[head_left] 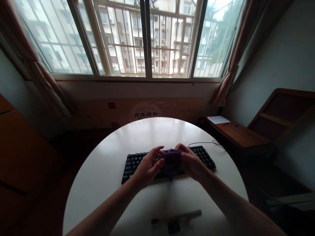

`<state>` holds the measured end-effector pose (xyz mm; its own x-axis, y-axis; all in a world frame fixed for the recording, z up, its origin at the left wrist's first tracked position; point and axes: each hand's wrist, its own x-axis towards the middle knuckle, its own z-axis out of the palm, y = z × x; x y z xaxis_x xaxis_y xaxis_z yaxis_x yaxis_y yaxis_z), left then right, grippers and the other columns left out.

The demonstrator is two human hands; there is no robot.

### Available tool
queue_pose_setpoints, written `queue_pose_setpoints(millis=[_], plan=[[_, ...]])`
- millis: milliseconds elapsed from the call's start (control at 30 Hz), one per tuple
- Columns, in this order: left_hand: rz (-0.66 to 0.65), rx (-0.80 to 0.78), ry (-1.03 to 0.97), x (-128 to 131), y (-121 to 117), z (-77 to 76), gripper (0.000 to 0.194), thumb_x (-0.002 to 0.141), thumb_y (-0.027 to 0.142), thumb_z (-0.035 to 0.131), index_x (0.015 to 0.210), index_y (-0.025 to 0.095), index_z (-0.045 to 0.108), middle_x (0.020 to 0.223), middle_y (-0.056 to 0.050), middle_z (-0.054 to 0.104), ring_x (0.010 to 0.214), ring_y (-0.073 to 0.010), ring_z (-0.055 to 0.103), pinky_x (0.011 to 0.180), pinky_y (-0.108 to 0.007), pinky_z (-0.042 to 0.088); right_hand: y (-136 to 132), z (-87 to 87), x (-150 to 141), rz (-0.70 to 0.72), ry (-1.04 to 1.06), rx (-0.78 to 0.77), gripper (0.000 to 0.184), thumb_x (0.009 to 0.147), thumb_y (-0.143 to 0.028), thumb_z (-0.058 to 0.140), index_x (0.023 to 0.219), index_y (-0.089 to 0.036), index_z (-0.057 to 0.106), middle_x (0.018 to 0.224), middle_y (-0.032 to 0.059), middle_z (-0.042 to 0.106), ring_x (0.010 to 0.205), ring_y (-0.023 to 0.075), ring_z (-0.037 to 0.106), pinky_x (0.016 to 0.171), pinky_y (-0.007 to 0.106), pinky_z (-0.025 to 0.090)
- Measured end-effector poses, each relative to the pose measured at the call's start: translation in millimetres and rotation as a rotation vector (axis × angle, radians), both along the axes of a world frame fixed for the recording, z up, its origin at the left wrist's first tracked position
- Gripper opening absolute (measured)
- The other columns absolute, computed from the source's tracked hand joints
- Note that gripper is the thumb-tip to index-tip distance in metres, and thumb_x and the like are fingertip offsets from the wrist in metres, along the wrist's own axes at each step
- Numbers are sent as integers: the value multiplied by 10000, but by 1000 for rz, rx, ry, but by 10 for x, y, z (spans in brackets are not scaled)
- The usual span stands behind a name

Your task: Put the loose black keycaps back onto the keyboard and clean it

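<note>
A black keyboard (133,162) lies across the middle of a round white table (103,177). Above its centre I hold a purple lump (171,159) between both hands. My left hand (147,167) is curled with its fingertips pressed on the lump's left side. My right hand (190,162) wraps the lump from the right. The keys under my hands are hidden.
The keyboard's black cable (209,143) runs off to the right. A flat grey strip and a small dark piece (176,221) lie near the table's front edge. A wooden desk (236,132) with a sheet of paper (218,119) stands right. A window (145,39) fills the back wall.
</note>
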<state>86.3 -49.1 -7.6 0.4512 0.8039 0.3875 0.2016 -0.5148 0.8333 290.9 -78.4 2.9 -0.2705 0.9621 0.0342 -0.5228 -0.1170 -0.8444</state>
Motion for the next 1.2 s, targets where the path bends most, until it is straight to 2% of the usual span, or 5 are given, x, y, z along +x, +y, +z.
queue_pose_setpoints(millis=[167,500,667,900,1200], plan=[[0,-120,45,-2,-8,-83,258,850,431,629,853,175,657,784,-51,663,733,-185,599,685,-290,463,-97,-107,-59,-53,44,-84,373,668,-277,797,842,-199,476,768,-26,586,631,102,549,564,194,444],[41,-337,-161,-25,20,-136,300,758,454,708,827,192,579,701,5,548,644,-138,498,595,-247,382,58,-268,60,-235,67,-99,323,733,-273,695,1021,-210,562,986,58,684,841,177,647,735,301,522],[55,-381,-206,1,-16,-127,309,746,442,743,828,185,593,732,-5,588,667,-143,534,608,-245,410,44,-327,77,-195,-271,157,454,740,-290,801,1151,-243,615,1080,52,666,932,165,640,818,292,533],[64,-435,-269,15,-49,-110,334,729,431,792,872,184,619,794,-17,630,746,-160,594,683,-267,476,21,-374,34,-306,-782,550,174,803,-227,721,974,-225,753,937,48,662,868,169,617,801,304,519],[-80,-622,-337,13,-23,-158,447,632,313,848,990,185,612,843,-13,642,749,-142,597,662,-237,437,93,-416,117,-458,-562,545,133,888,-324,652,904,-195,677,984,60,649,911,169,612,799,278,499]])
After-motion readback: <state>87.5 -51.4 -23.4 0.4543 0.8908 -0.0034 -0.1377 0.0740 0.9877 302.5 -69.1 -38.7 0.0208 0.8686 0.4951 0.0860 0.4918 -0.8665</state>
